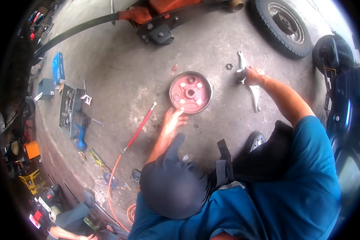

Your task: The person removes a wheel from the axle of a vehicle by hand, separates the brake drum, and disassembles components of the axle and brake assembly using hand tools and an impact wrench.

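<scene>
A round brake drum lies on the concrete floor, its inside painted pinkish red, with a hub in the middle and several pale round spots. My left hand is beside its near left rim, fingers stretched and apart. The fingertips seem to touch the rim, though I cannot tell for sure. Farther right, my right hand is closed around the middle of a silver metal tool with long arms, resembling a gear puller. The grip hides part of the tool. A small dark toothed ring lies left of it.
An air hose runs along the left. Beyond it are a metal toolbox, a blue power tool and a blue box. An orange floor jack and a wheel stand ahead. Another person's forearm shows lower left.
</scene>
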`<state>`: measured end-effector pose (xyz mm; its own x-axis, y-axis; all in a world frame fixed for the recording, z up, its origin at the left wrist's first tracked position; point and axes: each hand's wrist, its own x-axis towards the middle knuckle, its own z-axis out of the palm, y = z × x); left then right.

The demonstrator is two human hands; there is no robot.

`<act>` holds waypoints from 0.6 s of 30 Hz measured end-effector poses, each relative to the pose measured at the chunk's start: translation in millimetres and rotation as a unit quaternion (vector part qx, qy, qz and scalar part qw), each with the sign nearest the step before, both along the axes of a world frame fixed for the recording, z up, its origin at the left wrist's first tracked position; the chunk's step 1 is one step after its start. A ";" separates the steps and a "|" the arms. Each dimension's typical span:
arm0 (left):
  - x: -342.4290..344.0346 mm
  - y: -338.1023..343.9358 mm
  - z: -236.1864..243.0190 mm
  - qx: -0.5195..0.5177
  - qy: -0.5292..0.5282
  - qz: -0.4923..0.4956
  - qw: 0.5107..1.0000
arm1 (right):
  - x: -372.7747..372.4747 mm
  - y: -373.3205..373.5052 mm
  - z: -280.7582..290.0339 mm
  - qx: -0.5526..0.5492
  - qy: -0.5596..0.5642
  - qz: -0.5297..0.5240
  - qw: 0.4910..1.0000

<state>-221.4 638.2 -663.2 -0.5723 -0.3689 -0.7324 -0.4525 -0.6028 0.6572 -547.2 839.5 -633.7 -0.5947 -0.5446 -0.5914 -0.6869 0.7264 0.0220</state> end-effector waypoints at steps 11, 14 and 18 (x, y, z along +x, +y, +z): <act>0.5 1.2 8.3 0.009 -0.013 -0.006 1.000 | -8.0 -40.8 6.7 -0.117 -0.014 0.060 0.991; 2.4 0.8 -1.8 -0.006 -0.004 -0.015 1.000 | 9.5 -58.8 4.6 -0.270 0.003 0.133 0.954; 6.9 -0.9 -7.3 -0.010 -0.012 -0.007 1.000 | 61.6 -98.0 25.5 -0.339 -0.060 0.335 0.877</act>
<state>-214.4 637.4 -670.5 -0.5598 -0.3757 -0.7385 -0.4770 -0.5826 0.6580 -485.6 741.5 -608.1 0.0372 -0.9988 -0.0329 -0.9326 -0.0229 -0.3603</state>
